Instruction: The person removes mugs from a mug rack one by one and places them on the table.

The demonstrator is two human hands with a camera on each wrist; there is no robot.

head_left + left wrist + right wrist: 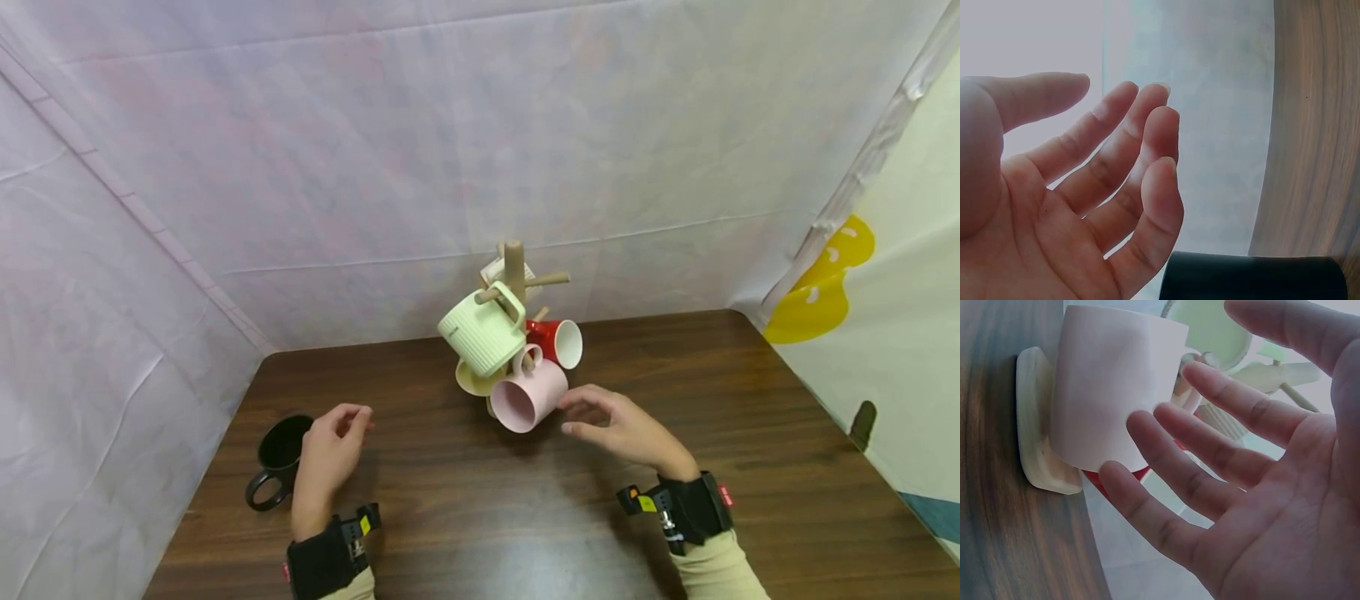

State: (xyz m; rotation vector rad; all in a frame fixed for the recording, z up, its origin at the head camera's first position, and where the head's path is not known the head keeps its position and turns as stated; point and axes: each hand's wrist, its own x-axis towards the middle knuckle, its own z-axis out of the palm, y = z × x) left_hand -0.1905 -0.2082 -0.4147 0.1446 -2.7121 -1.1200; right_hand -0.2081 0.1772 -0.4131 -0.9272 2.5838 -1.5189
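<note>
Matte pink cylindrical mug (pixel 529 395) hangs by its handle from a low peg of the pale wooden mug tree (pixel 514 267), centre of frame. Long axis tilted: mouth to the lower left, base to the upper right, so the base end faces the right hand (pixel 618 427). That hand is clearly the nearer, right of centre, fingertips at or just beside the mug's right side; contact cannot be told, even from the right wrist view. Its fingers are spread and slightly bent, gripping nothing.

Left hand (pixel 330 450), left of centre and well apart from the pink mug, which lies to its upper right. Fingers loosely bent, nothing held. Black mug (pixel 282 450) just beside it, upright on the dark wood-grain table (pixel 465 517), handle toward lower left; touch unclear.

Also on the tree: pale green ribbed mug (pixel 483 333) above the pink one, red mug with white interior (pixel 551 337) to its upper right, pale yellow mug (pixel 474 382) partly hidden behind.

Writing: small dark mark on the green mug's side, too small to read. Red tag (pixel 726 495) on the black right wristband (pixel 697 504), lettering illegible. No brand readable.
</note>
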